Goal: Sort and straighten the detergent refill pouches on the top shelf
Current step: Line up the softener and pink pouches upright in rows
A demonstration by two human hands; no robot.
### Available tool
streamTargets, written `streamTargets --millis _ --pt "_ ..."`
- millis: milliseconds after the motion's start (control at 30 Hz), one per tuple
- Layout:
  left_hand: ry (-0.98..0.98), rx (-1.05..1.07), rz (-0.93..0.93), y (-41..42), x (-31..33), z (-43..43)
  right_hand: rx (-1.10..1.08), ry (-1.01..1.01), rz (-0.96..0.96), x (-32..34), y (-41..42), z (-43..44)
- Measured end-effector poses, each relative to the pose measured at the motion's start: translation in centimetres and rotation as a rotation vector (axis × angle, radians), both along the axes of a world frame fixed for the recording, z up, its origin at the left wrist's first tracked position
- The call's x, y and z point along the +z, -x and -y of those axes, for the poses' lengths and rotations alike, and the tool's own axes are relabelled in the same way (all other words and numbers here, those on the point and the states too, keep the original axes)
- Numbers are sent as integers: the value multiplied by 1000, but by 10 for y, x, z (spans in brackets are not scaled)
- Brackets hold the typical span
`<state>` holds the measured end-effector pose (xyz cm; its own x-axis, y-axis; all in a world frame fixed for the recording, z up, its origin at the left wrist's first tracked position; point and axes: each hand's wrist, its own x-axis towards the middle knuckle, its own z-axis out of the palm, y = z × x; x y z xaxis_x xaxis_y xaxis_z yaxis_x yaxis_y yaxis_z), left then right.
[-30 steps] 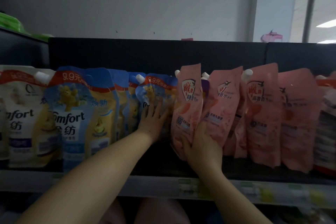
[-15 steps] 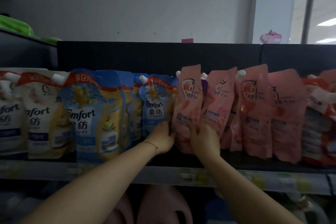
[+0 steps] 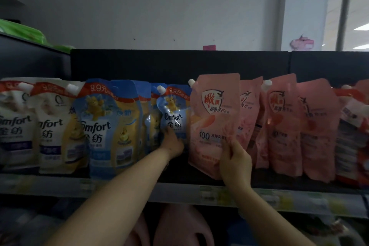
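While your right hand (image 3: 235,164) pinches its lower right corner, the pink spouted plastic pouch (image 3: 214,122) rises near-upright, up-left of that grip.
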<state>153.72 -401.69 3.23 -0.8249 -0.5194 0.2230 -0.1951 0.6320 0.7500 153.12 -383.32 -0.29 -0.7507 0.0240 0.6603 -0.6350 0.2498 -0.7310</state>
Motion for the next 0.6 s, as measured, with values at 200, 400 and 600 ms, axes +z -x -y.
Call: streamTargets --millis 200,400,600 --pt "-50 82 8 24 2 6 -16 -13 -72 -9 7 6" --pt "-54 5 103 26 19 19 -13 2 -75 -11 12 9" --pt "188 70 57 27 23 17 0 2 -58 -9 12 7"
